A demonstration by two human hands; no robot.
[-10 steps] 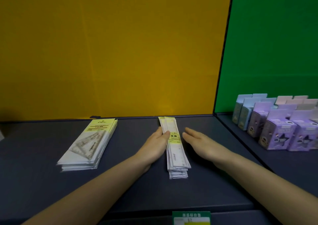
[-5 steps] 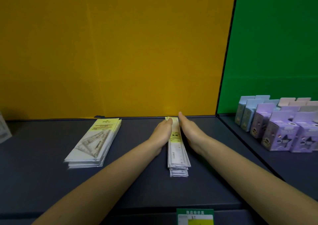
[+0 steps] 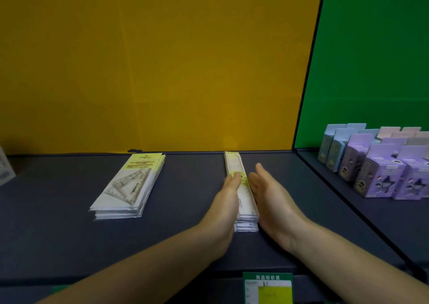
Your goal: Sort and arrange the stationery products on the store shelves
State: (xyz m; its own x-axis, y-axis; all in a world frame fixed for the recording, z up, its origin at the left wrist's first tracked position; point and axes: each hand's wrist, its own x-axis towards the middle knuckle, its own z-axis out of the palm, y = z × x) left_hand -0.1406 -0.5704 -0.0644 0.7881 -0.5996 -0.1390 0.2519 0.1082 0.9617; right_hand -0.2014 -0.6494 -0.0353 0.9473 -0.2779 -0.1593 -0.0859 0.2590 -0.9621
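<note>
A narrow stack of packaged rulers lies on the dark shelf, running from the back wall toward me. My left hand lies flat along the stack's left side with straight fingers, fingertips on its upper edge. My right hand is held flat beside the stack's right side, fingers straight, a thin gap or light contact that I cannot tell apart. To the left lies a stack of packaged set squares with yellow labels.
Purple and blue boxes stand in rows on the right shelf section before the green wall. A green price tag hangs on the shelf's front edge. A pale package edge shows at far left.
Both hands have slid back toward me along the ruler stack, from its far end to its middle and near part. The stack now reaches the back wall.
</note>
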